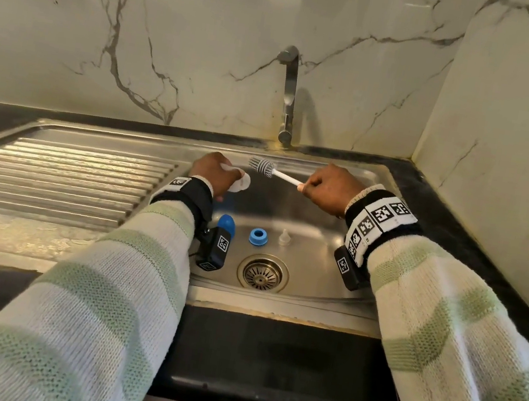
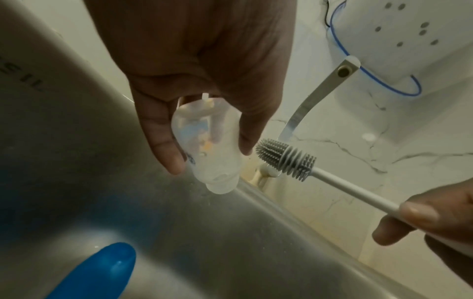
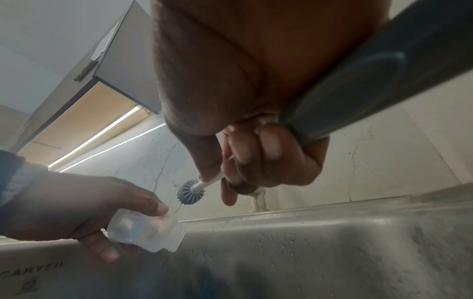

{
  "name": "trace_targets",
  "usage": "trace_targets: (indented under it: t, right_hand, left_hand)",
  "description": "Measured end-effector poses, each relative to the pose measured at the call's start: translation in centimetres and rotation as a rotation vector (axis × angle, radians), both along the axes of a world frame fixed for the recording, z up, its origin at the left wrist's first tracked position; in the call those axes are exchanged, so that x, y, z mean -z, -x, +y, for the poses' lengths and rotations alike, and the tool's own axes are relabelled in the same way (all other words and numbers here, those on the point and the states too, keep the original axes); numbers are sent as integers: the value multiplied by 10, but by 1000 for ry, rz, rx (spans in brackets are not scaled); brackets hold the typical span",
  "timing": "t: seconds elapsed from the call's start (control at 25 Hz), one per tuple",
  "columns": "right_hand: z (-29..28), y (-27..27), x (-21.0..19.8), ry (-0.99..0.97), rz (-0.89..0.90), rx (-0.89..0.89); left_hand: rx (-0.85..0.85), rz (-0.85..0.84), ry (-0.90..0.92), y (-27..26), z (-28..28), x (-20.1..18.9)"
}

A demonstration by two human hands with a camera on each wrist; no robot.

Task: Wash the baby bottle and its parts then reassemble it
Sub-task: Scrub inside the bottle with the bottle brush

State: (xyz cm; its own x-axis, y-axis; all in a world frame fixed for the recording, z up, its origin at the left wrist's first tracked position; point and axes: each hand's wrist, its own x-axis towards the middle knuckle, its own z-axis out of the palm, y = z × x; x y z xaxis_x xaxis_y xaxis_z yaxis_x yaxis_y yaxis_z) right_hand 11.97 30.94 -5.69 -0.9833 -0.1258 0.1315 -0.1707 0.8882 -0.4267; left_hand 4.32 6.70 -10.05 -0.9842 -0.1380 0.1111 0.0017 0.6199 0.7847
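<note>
Striped knit sleeves (image 1: 94,305) closest to the lens, both forearms reaching out over the steel sink (image 1: 325,244). Sink is the reference: ribbed drainboard (image 1: 62,175) joined on its left, faucet (image 1: 288,96) at its back rim, drain strainer (image 1: 263,272) in the basin floor toward the front. Left hand (image 1: 214,171) is over the basin's back-left corner, fingers and thumb wrapped round the clear baby bottle (image 2: 204,149), open threaded neck pointing toward the brush. Right hand (image 1: 327,189) is over the back-right of the basin, fist closed round the white handle of the bottle brush (image 1: 274,171); grey bristle head just beside the bottle mouth, not inside it. On the basin floor, behind the strainer: blue cap (image 1: 227,224) at left, blue collar ring (image 1: 258,236) mid, clear nipple (image 1: 283,238) right of the ring, all apart from each other.
</note>
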Motion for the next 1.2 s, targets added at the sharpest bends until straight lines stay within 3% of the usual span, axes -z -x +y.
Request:
trace_targets:
  t: [0.32,0.56,0.96,1.2]
  right_hand:
    - [-5,6,6,44,118,65]
    - [-8,4,8,114,90,84]
    - [-9,0,1,151,131,56]
    - [-6,2,2,181,131,32]
  left_hand:
    - [65,-86,-130,-1,-3,-5]
    - [-44,-41,-191,4,-6,-3]
    - [165,-89,9,4,7,4]
    - [161,-35,98,1,9,5]
